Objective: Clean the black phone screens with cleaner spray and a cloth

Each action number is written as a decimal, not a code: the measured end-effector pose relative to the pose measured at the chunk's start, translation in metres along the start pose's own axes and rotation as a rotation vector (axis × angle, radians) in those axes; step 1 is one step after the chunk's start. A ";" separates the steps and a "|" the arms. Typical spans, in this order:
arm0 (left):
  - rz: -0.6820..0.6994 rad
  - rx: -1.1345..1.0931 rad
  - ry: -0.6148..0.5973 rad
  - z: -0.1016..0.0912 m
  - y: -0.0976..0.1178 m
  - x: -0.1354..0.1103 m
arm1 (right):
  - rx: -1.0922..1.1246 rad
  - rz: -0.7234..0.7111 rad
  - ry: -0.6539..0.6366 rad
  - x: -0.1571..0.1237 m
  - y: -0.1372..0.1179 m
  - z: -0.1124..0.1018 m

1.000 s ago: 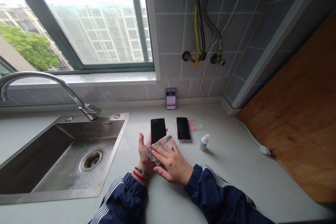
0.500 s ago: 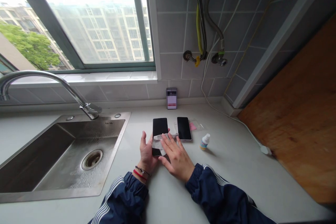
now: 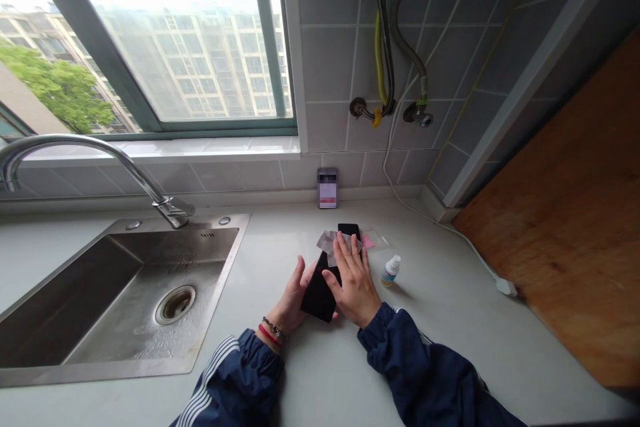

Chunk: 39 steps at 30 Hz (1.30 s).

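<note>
My left hand grips a black smartphone from its left side and from beneath, its thumb along the edge. The phone is tilted, with its top leaning to the right. Over the phone's upper end lies a grey cloth, and the outstretched fingers of my right hand rest flat on it. Behind that hand, a second dark phone lies on the counter, mostly covered. A small white spray bottle stands to the right of my right hand.
Left of my arms is a steel sink with a curved faucet. Another phone leans upright against the tiled wall. A clear packet with something pink lies behind my right hand. A white cable runs along the counter's right.
The phone in my left hand has turned clockwise and come nearer to me. My right hand and the cloth have slid up and right toward the phone's top end.
</note>
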State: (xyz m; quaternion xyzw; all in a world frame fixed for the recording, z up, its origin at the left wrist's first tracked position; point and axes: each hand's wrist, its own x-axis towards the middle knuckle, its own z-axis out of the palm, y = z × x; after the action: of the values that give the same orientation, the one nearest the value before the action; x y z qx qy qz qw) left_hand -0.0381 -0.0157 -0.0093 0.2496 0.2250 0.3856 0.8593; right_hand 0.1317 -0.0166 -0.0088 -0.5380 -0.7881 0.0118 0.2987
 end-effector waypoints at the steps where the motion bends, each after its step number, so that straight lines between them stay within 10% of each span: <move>1: -0.008 0.027 0.006 0.002 0.000 -0.001 | 0.007 -0.011 0.006 0.000 0.000 0.000; 7: 0.002 0.106 0.033 0.005 -0.003 0.000 | 0.035 -0.122 0.009 -0.003 -0.004 0.002; 14: -0.066 0.065 0.328 -0.008 -0.005 0.003 | 0.065 -0.226 -0.106 -0.006 -0.014 0.002; 25: 0.180 -0.229 0.191 -0.004 0.001 0.010 | 0.139 -0.329 -0.194 -0.008 -0.021 -0.001; 39: 0.148 -0.204 -0.018 -0.004 0.006 0.003 | 0.067 -0.056 -0.015 -0.002 -0.009 -0.005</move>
State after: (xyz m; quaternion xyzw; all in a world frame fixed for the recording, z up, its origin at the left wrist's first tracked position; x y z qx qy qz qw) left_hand -0.0419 -0.0094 -0.0093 0.1802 0.1579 0.4666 0.8514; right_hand 0.1266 -0.0235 -0.0028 -0.5056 -0.8042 0.0339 0.3108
